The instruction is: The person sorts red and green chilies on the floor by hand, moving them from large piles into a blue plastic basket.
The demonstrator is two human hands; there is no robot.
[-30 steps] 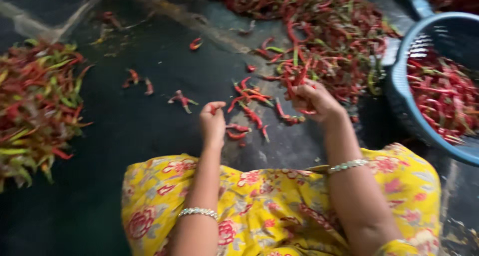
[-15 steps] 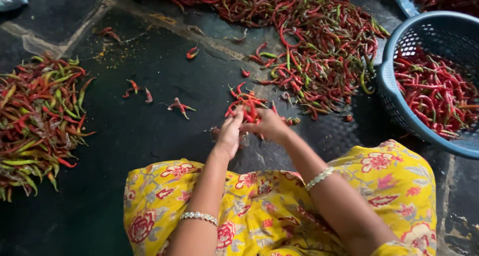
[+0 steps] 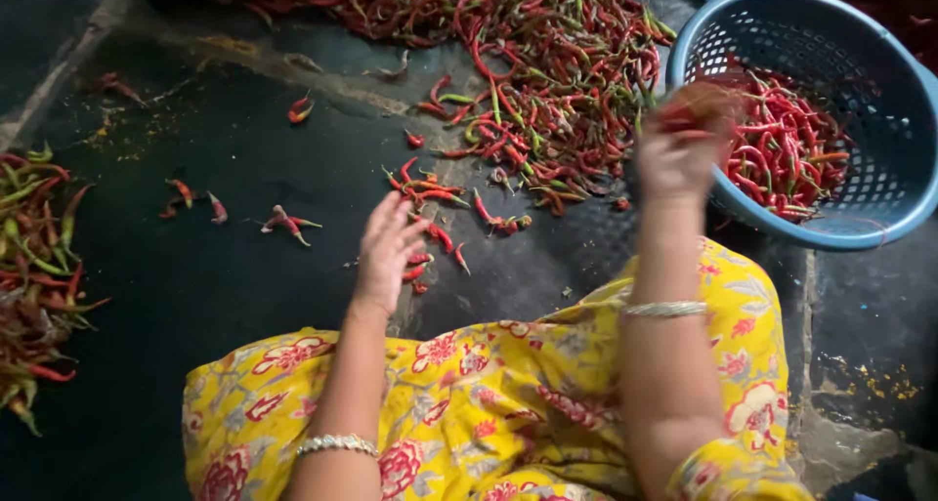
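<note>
Her right hand (image 3: 681, 149), blurred, is closed on a bunch of red chillies (image 3: 689, 110) at the rim of the blue basket (image 3: 879, 198). Her left hand (image 3: 386, 252) hangs open over scattered chillies (image 3: 430, 237) on the floor (image 3: 195, 286).

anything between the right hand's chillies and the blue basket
Nothing visible. The right hand, blurred, holds a bunch of red chillies right at the near rim of the blue basket, with only open air between them.

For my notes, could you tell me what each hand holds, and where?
Right hand grips red chillies in its fingers; exact hold blurred. Left hand holds nothing.
</note>
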